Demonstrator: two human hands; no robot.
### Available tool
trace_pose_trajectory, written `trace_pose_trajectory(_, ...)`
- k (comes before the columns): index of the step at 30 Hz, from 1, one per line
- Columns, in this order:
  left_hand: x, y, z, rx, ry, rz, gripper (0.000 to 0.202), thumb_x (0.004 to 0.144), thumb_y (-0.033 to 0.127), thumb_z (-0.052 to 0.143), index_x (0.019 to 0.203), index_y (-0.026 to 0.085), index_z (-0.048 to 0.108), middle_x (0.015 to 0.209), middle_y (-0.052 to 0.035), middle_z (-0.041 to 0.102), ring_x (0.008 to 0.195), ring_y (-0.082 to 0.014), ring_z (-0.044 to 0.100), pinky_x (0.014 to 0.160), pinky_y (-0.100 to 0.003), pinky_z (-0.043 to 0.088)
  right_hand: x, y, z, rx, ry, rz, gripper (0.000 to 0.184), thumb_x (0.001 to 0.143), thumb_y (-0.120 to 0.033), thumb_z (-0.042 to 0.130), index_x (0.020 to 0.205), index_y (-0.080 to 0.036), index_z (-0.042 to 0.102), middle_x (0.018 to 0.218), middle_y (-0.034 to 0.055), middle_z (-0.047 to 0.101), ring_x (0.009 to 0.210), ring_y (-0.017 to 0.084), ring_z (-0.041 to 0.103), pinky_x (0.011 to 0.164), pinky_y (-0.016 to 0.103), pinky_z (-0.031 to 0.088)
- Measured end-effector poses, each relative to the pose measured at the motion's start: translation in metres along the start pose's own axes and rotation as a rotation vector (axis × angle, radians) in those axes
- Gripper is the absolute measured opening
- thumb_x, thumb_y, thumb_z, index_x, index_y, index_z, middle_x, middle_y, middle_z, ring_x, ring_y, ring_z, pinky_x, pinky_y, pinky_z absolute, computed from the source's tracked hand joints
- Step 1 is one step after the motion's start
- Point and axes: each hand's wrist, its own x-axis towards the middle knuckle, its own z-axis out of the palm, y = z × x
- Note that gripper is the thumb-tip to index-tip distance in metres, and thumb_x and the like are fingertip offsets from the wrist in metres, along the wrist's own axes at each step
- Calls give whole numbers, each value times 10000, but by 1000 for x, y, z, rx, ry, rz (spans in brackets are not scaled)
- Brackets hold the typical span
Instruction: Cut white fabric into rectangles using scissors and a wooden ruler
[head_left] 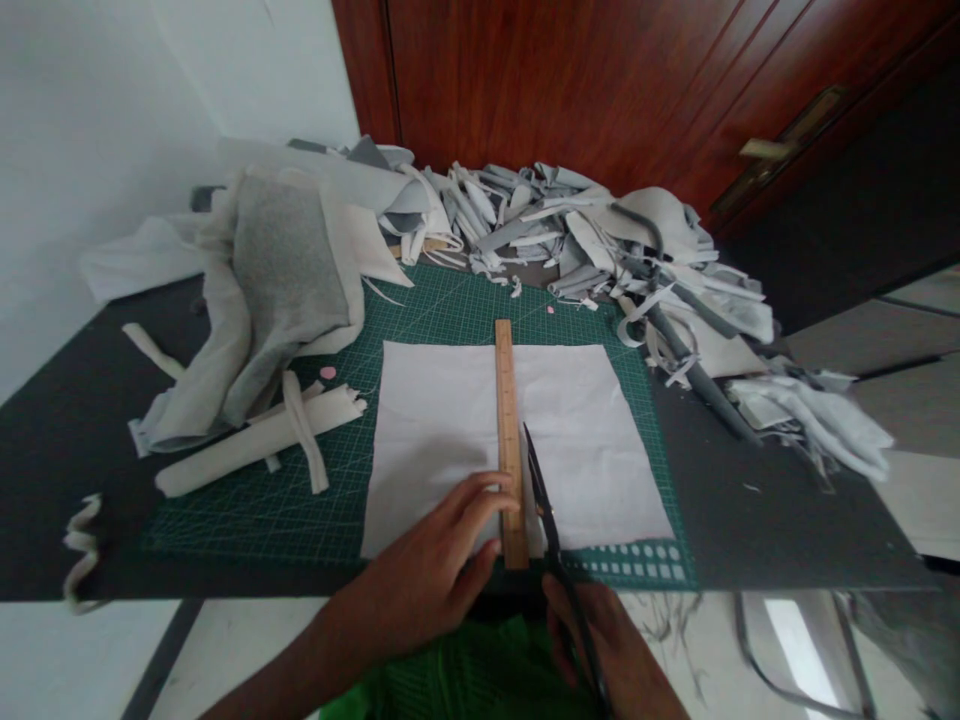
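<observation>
A white rectangular piece of cloth lies flat on the green cutting mat in front of me. The wooden ruler runs up and down across its middle, its lower end near the table's front edge. Fingers apart, my left hand rests its tips on the lower half of the ruler. Dark scissors are in my right hand, just right of the ruler. Their blades look closed and point away from me over the cloth; I cannot tell whether they touch it.
Grey and white fabric is bunched at the left, beside a rolled strip. A heap of scraps lines the back and continues down the right side. A curled strip lies front left. Behind the dark table is a wooden door.
</observation>
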Motion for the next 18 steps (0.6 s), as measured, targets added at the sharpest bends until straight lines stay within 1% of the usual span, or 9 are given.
trace_pose_trajectory(3, 17, -18, -6, 239, -6, 50, 410, 1042, 172, 528, 1448, 222, 499, 1606, -133, 490, 1561, -311, 403, 1304, -562, 377, 3, 1, -9, 17, -40, -13, 789, 873, -966, 343, 737, -229, 591, 611, 9, 599, 593, 187, 615, 642, 311, 481)
trace_pose_trajectory(5, 28, -27, -5, 340, -11, 87, 455, 1009, 188, 591, 1456, 187, 501, 1590, -155, 502, 1565, -347, 380, 1313, -603, 340, 4, 0, -15, 5, -65, -25, 778, 877, -957, 356, 729, -228, 585, 588, 0, 584, 567, 178, 604, 628, 307, 470)
trace_pose_trajectory(8, 40, -30, 1, 407, -7, 79, 460, 1003, 286, 650, 1427, 160, 525, 1548, -178, 518, 1493, -363, 445, 1258, -578, 414, 6, -1, -24, -42, -54, -39, 776, 903, -938, 336, 695, -230, 577, 526, -11, 541, 536, 167, 568, 637, 304, 470)
trace_pose_trajectory(11, 45, -27, 8, 427, 11, 57, 478, 998, 390, 673, 1392, 152, 547, 1497, -188, 542, 1410, -371, 499, 1190, -572, 463, 5, -2, -32, -76, -44, -35, 791, 905, -941, 334, 708, -225, 608, 570, 6, 579, 571, 169, 577, 629, 292, 478)
trace_pose_trajectory(14, 46, -25, 14, 439, 36, 28, 509, 995, 419, 666, 1402, 139, 545, 1502, -195, 543, 1397, -379, 500, 1172, -579, 454, 4, -1, -39, -59, -50, -22, 764, 906, -927, 389, 757, -220, 639, 668, 27, 641, 621, 173, 606, 603, 279, 482)
trace_pose_trajectory(16, 47, -25, 16, 446, 42, 14, 534, 1008, 438, 642, 1439, 141, 533, 1554, -195, 515, 1427, -381, 482, 1184, -584, 433, 4, 0, -40, -49, -50, -14, 750, 914, -915, 405, 754, -221, 642, 680, 33, 651, 624, 176, 614, 590, 279, 482)
trace_pose_trajectory(18, 47, -25, 17, 460, 34, 1, 591, 1016, 452, 627, 1501, 142, 495, 1614, -196, 475, 1470, -383, 453, 1200, -589, 411, 4, 1, -37, -51, -22, -23, 741, 926, -900, 408, 731, -225, 643, 661, 37, 649, 590, 176, 603, 561, 283, 470)
